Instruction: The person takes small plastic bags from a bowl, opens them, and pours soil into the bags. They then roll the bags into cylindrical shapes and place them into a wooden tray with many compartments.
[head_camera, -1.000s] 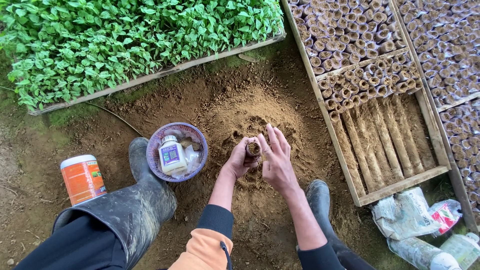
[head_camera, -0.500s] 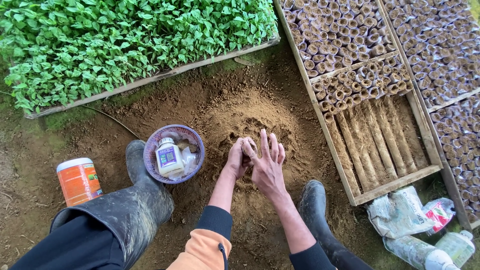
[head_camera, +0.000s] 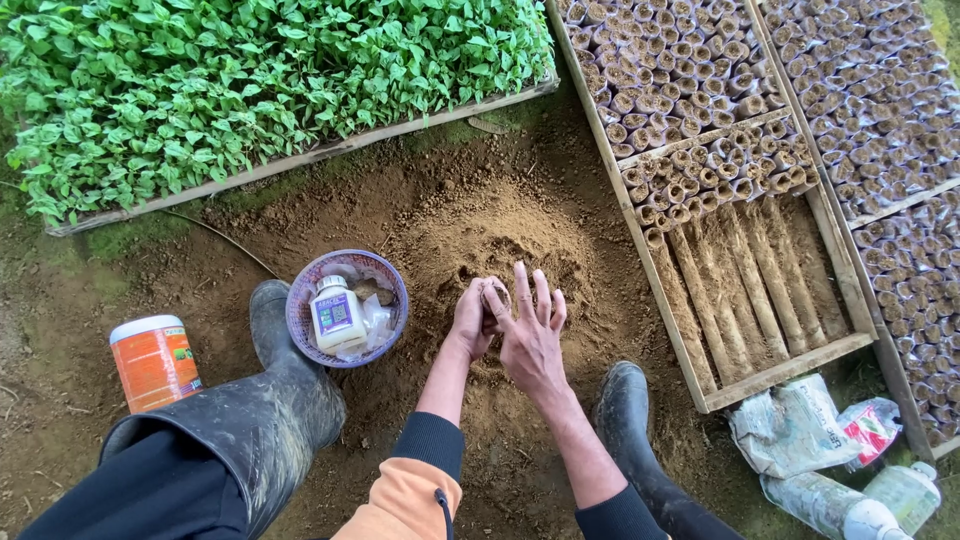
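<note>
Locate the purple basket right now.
In the head view the purple basket sits on the bare soil left of centre, against the toe of the left rubber boot and left of the left hand; an orange canister stands farther left.

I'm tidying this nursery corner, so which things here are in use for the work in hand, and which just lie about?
In use:
left hand holding the small soil-filled tube
right hand pressed against it
soil heap
wooden tray of filled tubes

Lying about:
orange can
purple basket with white bottle
plastic bottles
crumpled bags
seedling bed
</note>
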